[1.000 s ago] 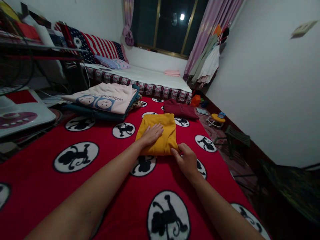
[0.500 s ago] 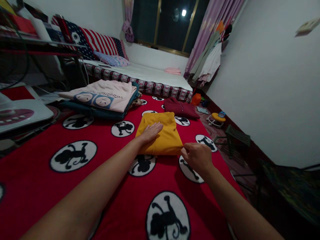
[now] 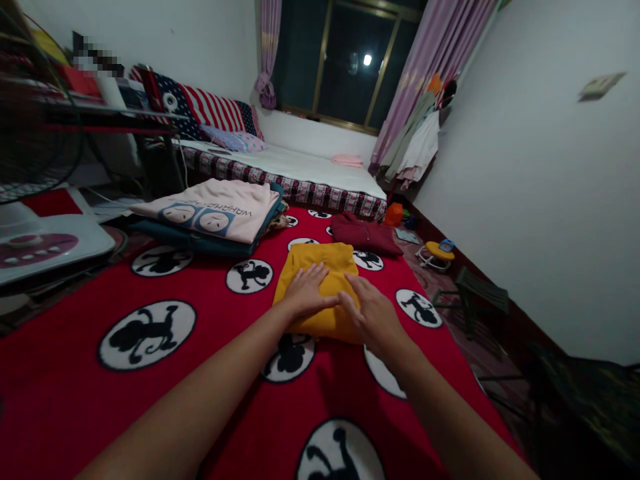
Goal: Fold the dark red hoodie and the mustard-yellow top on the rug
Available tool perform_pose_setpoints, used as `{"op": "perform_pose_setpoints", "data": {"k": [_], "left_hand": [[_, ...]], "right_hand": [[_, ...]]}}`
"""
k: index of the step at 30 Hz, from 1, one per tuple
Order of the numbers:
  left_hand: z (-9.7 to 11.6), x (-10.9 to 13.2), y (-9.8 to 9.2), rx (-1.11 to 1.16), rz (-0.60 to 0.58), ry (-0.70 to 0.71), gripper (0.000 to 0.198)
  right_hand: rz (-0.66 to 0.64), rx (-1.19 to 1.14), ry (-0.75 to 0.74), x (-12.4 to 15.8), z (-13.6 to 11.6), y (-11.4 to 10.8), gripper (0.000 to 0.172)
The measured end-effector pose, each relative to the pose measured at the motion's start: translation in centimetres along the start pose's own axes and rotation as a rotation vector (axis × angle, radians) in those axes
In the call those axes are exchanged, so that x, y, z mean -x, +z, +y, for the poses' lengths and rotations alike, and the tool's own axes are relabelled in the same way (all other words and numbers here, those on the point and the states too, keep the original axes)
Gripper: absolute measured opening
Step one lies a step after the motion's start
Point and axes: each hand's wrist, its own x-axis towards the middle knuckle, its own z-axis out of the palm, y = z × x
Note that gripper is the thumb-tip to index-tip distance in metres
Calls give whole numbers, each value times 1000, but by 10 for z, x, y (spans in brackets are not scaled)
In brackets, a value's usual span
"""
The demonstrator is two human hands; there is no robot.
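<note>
A folded yellow garment (image 3: 325,257) lies on a red blanket (image 3: 220,327) patterned with black monkeys in white ovals. My left hand (image 3: 307,293) rests on its upper side with the fingers spread and the thumb out to the right. Over the garment's right part is my right hand (image 3: 373,310), its fingers extended and thumb apart; whether it touches the cloth I cannot tell. The two thumbs come close together near the garment's middle. Just behind, a folded dark red garment (image 3: 367,235) lies on the blanket.
At the left, a pale pink printed shirt (image 3: 225,200) tops a stack of folded clothes. A bed (image 3: 295,167) stands behind, under the window. A fan (image 3: 35,233) is at the left edge. Along the right wall are a yellow stool (image 3: 439,251) and a dark folding stool (image 3: 483,290).
My right hand has let go of the garment's lower right corner and moved left over it, its fingers now extended. The left hand stays on the garment. The view has tilted up slightly.
</note>
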Motion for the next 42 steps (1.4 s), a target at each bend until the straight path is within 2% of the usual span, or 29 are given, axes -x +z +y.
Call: {"op": "perform_pose_setpoints", "data": {"k": [3,5,8,10,14,20,24,27,31,38,42], "left_hand": [[-3,2,2,7,-4,47,67],[-6,1,2,22,4,72,63],[-14,-7,0,31,-11,82,57],[-21,-16,-2,6,-13,81,54],[-34,-42,-5,-72,58,43,55],[-48,-79,-4,-144,113,-33,61],[-55,-87,-4,-129,122,-58,61],[-56,-83,-4,-130,120,-68,61],[-58,-65,-5,-144,76,-83,64],[-60,-12,-9,-186,-41,-114,66],[-57,17,-23,-213,-84,-102,68]], "right_hand": [[-148,-168,-86,-29,-4,38,63],[-186,-141,-15,-49,5,60,63],[-201,-77,122,-74,27,77,58],[-198,-23,181,-84,40,81,57],[-160,35,264,-90,54,86,59],[-135,19,301,-89,54,89,61],[-137,5,316,-89,53,88,61],[-132,-9,324,-87,53,87,61],[-124,5,332,-84,53,88,62],[-205,88,332,-72,56,88,60],[-257,118,319,-56,55,77,62]]}}
